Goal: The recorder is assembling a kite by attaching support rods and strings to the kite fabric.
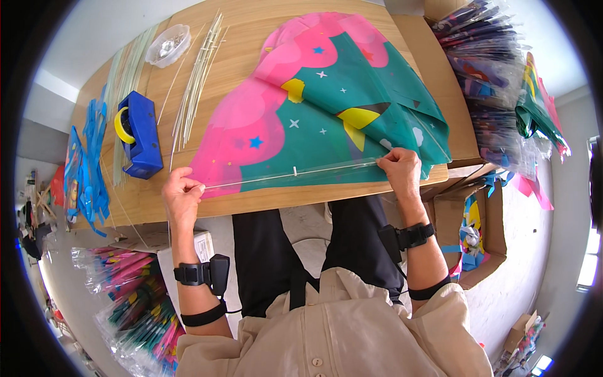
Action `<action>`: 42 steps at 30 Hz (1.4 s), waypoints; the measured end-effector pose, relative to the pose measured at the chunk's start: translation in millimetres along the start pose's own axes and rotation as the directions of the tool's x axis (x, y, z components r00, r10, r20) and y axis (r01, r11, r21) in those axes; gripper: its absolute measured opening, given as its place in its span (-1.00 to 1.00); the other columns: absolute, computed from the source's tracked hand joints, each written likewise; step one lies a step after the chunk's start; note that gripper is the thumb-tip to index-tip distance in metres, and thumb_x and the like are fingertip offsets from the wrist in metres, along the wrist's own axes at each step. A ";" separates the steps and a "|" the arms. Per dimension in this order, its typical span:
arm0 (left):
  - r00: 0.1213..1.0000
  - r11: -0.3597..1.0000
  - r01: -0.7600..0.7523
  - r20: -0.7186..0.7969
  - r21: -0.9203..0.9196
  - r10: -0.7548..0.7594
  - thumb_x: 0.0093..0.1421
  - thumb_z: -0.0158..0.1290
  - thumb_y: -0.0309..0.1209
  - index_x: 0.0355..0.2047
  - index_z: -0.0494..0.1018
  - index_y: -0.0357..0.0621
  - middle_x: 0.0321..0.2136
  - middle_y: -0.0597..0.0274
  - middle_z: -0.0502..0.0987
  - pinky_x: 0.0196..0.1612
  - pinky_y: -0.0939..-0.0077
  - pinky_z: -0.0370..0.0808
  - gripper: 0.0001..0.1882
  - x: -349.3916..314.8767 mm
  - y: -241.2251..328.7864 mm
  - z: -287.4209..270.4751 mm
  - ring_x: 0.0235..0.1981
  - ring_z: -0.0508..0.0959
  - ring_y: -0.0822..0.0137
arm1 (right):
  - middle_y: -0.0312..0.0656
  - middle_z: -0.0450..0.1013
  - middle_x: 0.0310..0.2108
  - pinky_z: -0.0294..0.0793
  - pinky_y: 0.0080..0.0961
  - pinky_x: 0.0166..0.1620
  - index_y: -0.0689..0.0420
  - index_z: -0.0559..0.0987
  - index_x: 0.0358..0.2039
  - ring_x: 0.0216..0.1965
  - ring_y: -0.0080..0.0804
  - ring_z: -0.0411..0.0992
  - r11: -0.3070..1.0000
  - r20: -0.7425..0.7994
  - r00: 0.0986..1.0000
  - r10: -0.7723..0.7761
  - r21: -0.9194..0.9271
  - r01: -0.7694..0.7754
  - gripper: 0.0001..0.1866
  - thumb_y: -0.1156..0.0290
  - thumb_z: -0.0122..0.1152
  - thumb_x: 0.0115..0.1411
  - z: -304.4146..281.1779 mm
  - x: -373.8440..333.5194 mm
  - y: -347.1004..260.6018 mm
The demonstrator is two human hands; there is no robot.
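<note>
A thin white rod (264,179) runs along the near edge of a green and pink printed sheet (301,125), with a clear plastic strip around or beside it; I cannot tell which. My left hand (182,191) pinches the rod's left end between thumb and finger, by the sheet's pink corner. At the other end my right hand (401,168) is closed in a pinch on the rod and the clear plastic. A small white tab (294,170) sits midway along the rod. The sheet, printed with stars and yellow shapes, lies partly folded over itself on the right.
On the wooden table (245,31) stand a blue tape dispenser (143,135) and a clear plastic bowl (168,45). Bundled pale rods (196,88) lie beyond, blue strips (94,157) at left. Bagged goods (490,81) and an open cardboard box (493,245) are at right.
</note>
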State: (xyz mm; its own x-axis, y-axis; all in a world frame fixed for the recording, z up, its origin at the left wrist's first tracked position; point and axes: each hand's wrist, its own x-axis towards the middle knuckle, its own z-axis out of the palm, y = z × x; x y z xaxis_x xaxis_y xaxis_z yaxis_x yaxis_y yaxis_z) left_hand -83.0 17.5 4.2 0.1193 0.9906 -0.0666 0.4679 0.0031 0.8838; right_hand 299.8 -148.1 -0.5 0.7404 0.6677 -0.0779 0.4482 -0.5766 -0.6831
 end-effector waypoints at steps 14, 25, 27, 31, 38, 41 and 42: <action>1.000 0.997 -0.025 0.003 0.069 0.025 -0.09 0.09 -0.75 -0.15 0.36 -0.36 -0.61 0.25 0.52 -0.61 0.70 0.32 -0.57 0.1 -6.8 3.2 -0.65 0.41 0.55 | -0.08 0.46 -0.64 0.41 -0.31 -0.37 0.21 0.53 -0.63 -0.51 -0.12 0.45 0.995 -0.001 1.000 0.014 -0.103 -0.014 -0.84 0.39 0.29 -0.14 0.7 -1.3 -7.5; 1.000 0.996 -0.010 -0.023 0.090 0.012 -0.10 0.11 -0.75 -0.18 0.37 -0.32 -0.62 0.24 0.51 -0.51 0.62 0.36 -0.59 -2.9 -11.6 8.2 -0.61 0.44 0.51 | -0.14 0.43 -0.70 0.37 -0.43 -0.46 0.26 0.54 -0.63 -0.62 -0.33 0.40 0.992 -0.030 0.999 -0.018 -0.122 0.015 -0.81 0.42 0.35 -0.17 3.8 0.9 -0.6; 1.000 0.997 0.002 -0.023 0.075 -0.001 -0.10 0.12 -0.75 -0.18 0.37 -0.32 -0.62 0.24 0.51 -0.51 0.62 0.36 -0.59 -3.1 -13.4 8.6 -0.61 0.44 0.51 | -0.14 0.43 -0.70 0.37 -0.43 -0.46 0.26 0.54 -0.63 -0.62 -0.33 0.40 0.993 -0.016 1.000 -0.022 -0.116 0.020 -0.81 0.42 0.36 -0.18 3.8 2.9 1.9; 1.000 0.998 0.028 -0.014 0.050 -0.027 -0.11 0.12 -0.74 -0.18 0.36 -0.33 -0.62 0.22 0.52 -0.50 0.60 0.38 -0.59 -2.8 -14.4 9.4 -0.61 0.45 0.50 | -0.14 0.43 -0.70 0.37 -0.42 -0.46 0.25 0.54 -0.65 -0.61 -0.32 0.41 0.989 -0.005 1.000 -0.018 -0.148 0.017 -0.80 0.42 0.39 -0.19 2.2 5.2 1.7; 0.999 0.991 0.046 0.004 0.123 -0.047 -0.11 0.13 -0.73 -0.20 0.37 -0.35 -0.60 0.16 0.55 -0.44 0.55 0.42 -0.60 1.1 -15.4 7.5 -0.55 0.51 0.44 | -0.08 0.49 -0.60 0.44 -0.34 -0.35 0.20 0.53 -0.63 -0.48 -0.13 0.48 0.967 0.065 0.991 0.118 -0.236 -0.099 -0.75 0.34 0.43 -0.22 -8.4 8.1 -8.7; 0.999 0.986 0.045 -0.002 0.163 -0.046 -0.11 0.13 -0.73 -0.21 0.38 -0.36 -0.60 0.15 0.55 -0.42 0.54 0.43 -0.61 1.6 -12.9 8.4 -0.55 0.51 0.43 | -0.07 0.48 -0.62 0.44 -0.35 -0.36 0.21 0.50 -0.66 -0.50 -0.16 0.47 0.982 0.055 0.994 0.093 -0.171 -0.083 -0.74 0.37 0.43 -0.23 -9.0 8.7 -3.9; 0.999 0.984 0.045 0.001 0.174 -0.045 -0.11 0.13 -0.73 -0.21 0.38 -0.36 -0.60 0.15 0.55 -0.42 0.54 0.43 -0.61 1.6 -10.8 8.9 -0.55 0.51 0.42 | -0.07 0.47 -0.62 0.43 -0.35 -0.37 0.21 0.48 -0.67 -0.51 -0.16 0.47 0.989 0.047 0.996 0.076 -0.128 -0.070 -0.74 0.38 0.43 -0.23 -7.3 10.2 2.0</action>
State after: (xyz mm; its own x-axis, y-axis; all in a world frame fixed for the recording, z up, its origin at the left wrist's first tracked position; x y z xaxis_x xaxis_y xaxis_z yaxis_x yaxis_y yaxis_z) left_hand -80.0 17.9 -9.6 0.0984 0.9894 -0.1070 0.6180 0.0235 0.7858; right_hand 311.9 -145.9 2.6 0.7482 0.6430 -0.1635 0.4558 -0.6772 -0.5777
